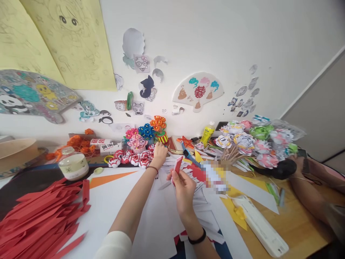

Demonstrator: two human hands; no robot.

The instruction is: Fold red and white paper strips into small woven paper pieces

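Observation:
My right hand (183, 189) is closed around a folded red-and-white paper strip (177, 169), with the thumb pressed on its face. My left hand (160, 154) stretches out to the back of the table, beside a row of red-and-white paper flowers (134, 158). Its fingertips point down and away from me, and I cannot make out whether they grip anything. Just beyond it stands a striped pot (162, 137) with orange flowers (158, 124). Beneath both hands lie large white sheets (115, 201) and scattered white paper strips (206, 207).
Red paper strips (40, 219) pile up at the left, near a glue jar (73, 165). A yellow bottle (207, 133) stands at the back. Paper flowers on stems (244, 142) lie at the right, beside another person's arm (307, 189). A long white box (262, 226) lies front right.

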